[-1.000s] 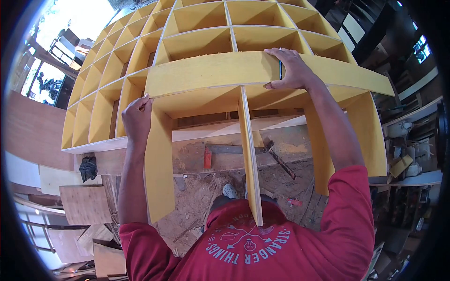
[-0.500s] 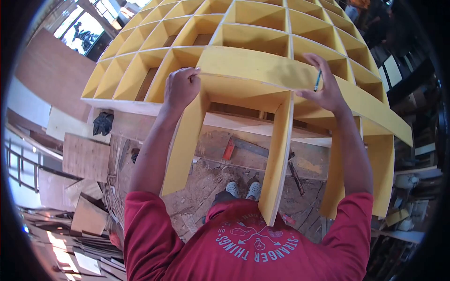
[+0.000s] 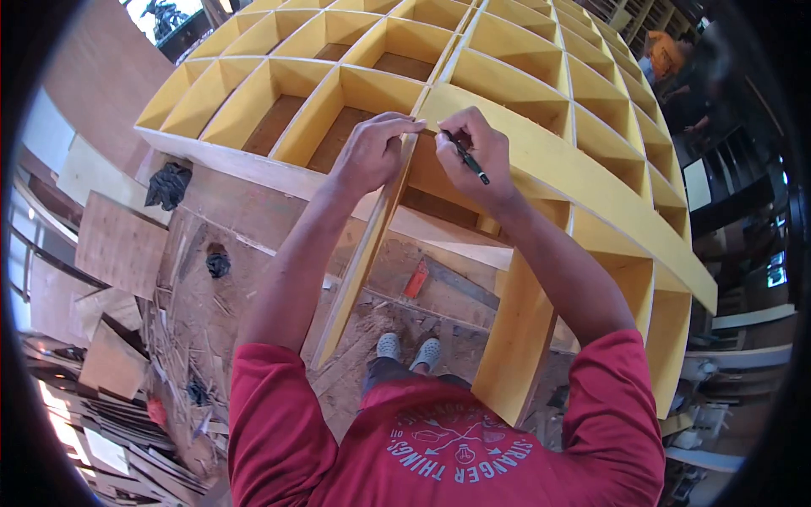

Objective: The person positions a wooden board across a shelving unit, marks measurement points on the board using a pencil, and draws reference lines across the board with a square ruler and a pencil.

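A long yellow board (image 3: 574, 169) lies across the front of a yellow wooden grid frame (image 3: 372, 80). My right hand (image 3: 477, 156) is closed on a dark pencil (image 3: 467, 160), with its fingertips at the board's left end. Beside it, my left hand (image 3: 372, 152) is at the corner where the board meets an upright panel (image 3: 363, 262). Its thumb and fingers are near that edge, and whether they pinch it is hard to make out.
Below the frame lie a square with a red handle (image 3: 416, 279) and wood scraps. A black plastic bag (image 3: 168, 186) hangs at the left. Plywood sheets (image 3: 122, 245) stand beyond it. A person in orange (image 3: 666, 55) is at the back right.
My right hand has moved left along the board to its left end, beside my left hand, and the pencil now points to the corner. The view has shifted towards the left end.
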`<action>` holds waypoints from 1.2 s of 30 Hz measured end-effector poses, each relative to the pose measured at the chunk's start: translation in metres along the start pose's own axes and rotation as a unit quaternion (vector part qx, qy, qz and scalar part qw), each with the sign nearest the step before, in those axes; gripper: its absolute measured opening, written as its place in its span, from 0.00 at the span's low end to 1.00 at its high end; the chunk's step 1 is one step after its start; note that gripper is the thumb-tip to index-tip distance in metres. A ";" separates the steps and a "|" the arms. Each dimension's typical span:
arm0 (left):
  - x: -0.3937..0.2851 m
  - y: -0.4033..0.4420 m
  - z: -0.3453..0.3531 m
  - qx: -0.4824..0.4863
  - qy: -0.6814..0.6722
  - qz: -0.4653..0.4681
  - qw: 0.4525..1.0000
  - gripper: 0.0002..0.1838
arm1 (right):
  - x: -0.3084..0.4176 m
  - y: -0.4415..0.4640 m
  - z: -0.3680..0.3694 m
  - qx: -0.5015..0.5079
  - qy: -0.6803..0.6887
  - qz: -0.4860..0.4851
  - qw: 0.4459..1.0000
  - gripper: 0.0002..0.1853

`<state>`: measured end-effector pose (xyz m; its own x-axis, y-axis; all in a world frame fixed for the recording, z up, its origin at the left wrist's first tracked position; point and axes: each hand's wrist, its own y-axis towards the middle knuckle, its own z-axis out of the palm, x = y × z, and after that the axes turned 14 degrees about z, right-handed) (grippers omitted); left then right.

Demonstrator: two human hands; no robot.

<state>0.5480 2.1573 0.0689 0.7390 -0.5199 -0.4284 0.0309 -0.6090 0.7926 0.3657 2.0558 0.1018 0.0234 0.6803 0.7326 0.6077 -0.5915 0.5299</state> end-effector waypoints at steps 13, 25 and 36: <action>0.008 -0.014 0.011 -0.063 -0.045 -0.026 0.997 0.23 | -0.025 0.002 0.011 0.059 -0.155 -0.138 0.976 0.13; 0.006 -0.014 0.010 -0.065 -0.049 -0.030 0.996 0.23 | -0.023 0.002 0.013 0.058 -0.158 -0.134 0.977 0.09; 0.010 -0.010 0.013 -0.089 -0.051 -0.024 0.994 0.19 | -0.021 0.003 0.011 0.081 -0.165 -0.114 0.976 0.08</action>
<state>0.5465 2.1510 0.0509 0.6627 -0.5557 -0.5020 0.1899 -0.5237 0.8304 0.3759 2.0450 0.0830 0.1118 0.9047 0.4112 0.7435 -0.3507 0.5695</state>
